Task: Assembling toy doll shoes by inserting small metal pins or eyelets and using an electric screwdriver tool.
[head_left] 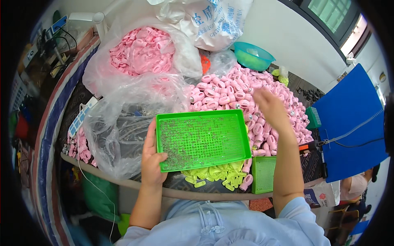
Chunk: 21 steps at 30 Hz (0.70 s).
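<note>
My left hand point(153, 165) grips the left end of a shallow green plastic tray point(223, 154), its thumb over the near left corner. Many tiny dark metal bits lie in the tray's gridded bottom, thickest toward the left. My right hand point(271, 107) is raised over a heap of pink oval plastic casings point(230, 88), to the right of the tray. Motion smears its fingers, so I cannot see whether they hold anything. Some casings show silvery metal parts. Just below the tray lie yellow-green plastic clips point(213, 174), partly covered by it.
Another green tray point(264, 175) lies at the table's front edge. Clear bags, one with pink parts point(141, 51), fill the left and back. A teal bowl point(254, 56) stands behind the heap. At right is a blue board point(355, 127) with a coiled cord.
</note>
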### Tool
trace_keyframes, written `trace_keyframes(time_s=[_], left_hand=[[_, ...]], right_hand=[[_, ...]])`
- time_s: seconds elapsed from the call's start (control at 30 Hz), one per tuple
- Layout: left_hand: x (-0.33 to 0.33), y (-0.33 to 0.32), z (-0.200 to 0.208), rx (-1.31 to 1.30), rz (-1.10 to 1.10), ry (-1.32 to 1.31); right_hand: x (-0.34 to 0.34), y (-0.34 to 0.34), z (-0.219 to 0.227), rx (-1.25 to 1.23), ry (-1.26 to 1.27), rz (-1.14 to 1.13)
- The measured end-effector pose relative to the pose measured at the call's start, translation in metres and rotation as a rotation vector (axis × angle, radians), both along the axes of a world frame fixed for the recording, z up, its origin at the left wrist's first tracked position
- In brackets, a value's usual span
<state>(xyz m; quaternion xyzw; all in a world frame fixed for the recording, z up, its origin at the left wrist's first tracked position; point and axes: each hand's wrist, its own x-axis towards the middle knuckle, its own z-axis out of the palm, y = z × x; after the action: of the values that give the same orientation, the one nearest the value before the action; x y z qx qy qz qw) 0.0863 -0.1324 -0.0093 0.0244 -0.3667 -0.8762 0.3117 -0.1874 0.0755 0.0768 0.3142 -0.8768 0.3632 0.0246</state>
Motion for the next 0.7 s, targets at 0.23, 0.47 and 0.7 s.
trace_keyframes(time_s=[0.23, 0.47, 0.7], left_hand=[[-0.01, 0.013, 0.01, -0.041, -0.102, 0.016], [-0.009, -0.005, -0.005, -0.13, -0.154, 0.011], [-0.016, 0.001, 0.004, -0.153, -0.182, -0.119]], right_hand=[[0.047, 0.048, -0.079, -0.473, -0.474, 0.11], [0.082, 0.023, -0.073, -0.736, -0.404, -0.029], [0.081, 0.019, -0.084, -0.788, -0.671, -0.074]])
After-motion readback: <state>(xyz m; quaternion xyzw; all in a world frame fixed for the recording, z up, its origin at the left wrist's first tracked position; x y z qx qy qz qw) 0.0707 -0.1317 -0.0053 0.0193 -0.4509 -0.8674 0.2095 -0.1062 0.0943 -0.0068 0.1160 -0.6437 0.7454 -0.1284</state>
